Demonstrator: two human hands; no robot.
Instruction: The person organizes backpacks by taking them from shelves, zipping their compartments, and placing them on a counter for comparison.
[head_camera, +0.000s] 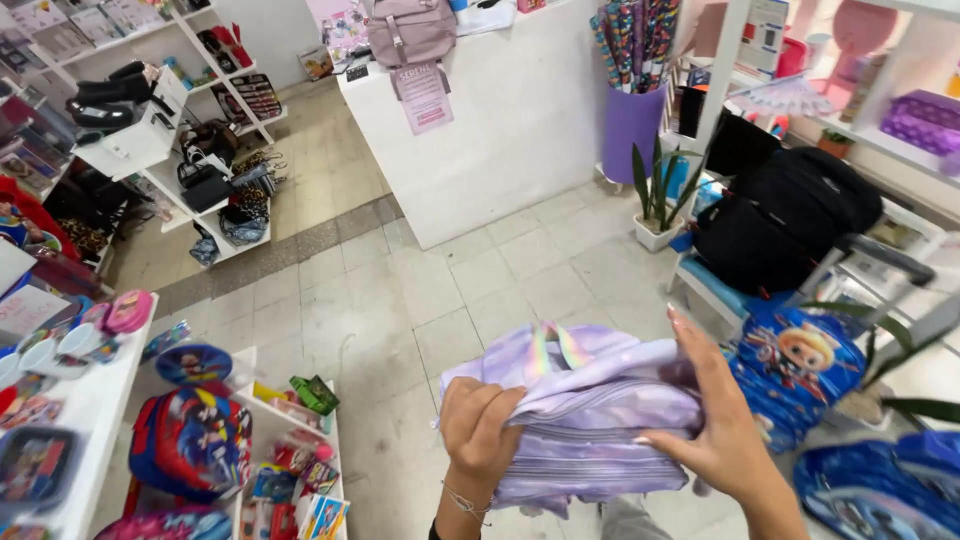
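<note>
Lilac backpack (590, 415): left hand (480, 425) fingers bunching fabric, right hand (715, 425) fingers clasping side; slack grip risking drop onto floor (400, 300).

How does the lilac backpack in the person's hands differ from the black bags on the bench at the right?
The lilac backpack is pale purple with pastel rainbow straps; the black bags are plain and dark. The lilac backpack is held in the air, squeezed between the left hand and right hand; the black bags rest untouched on the bench. The lilac one looks crumpled, the black ones fuller. Both are soft fabric bags.
</note>
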